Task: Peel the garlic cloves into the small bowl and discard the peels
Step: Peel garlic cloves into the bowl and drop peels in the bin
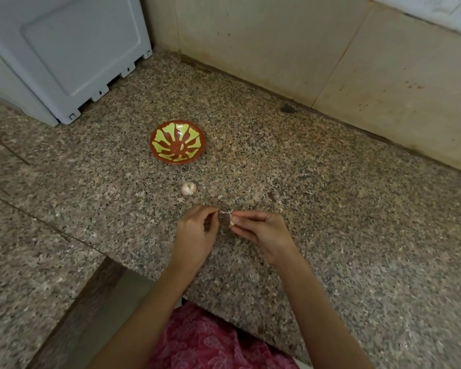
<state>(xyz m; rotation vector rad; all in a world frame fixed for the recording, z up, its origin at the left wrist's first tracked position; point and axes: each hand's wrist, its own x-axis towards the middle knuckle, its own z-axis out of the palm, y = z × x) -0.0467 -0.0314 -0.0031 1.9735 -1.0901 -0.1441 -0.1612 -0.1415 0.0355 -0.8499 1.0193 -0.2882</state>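
Observation:
My right hand (258, 230) pinches a small pale garlic clove (232, 220) between thumb and fingers. My left hand (197, 233) pinches a thin strip of peel (225, 212) that stretches from the clove. Both hands hover just above the speckled granite counter (330, 209). A garlic bulb (188, 188) lies on the counter beyond my hands. Farther back stands the small red bowl with a yellow-green pattern (157, 151); one pale peeled clove (182, 147) lies inside it.
A white appliance (64, 57) stands at the back left of the counter. A beige tiled wall (304, 49) runs behind. Small peel scraps (280, 209) lie right of my hands. The counter edge (149, 278) drops off near my body.

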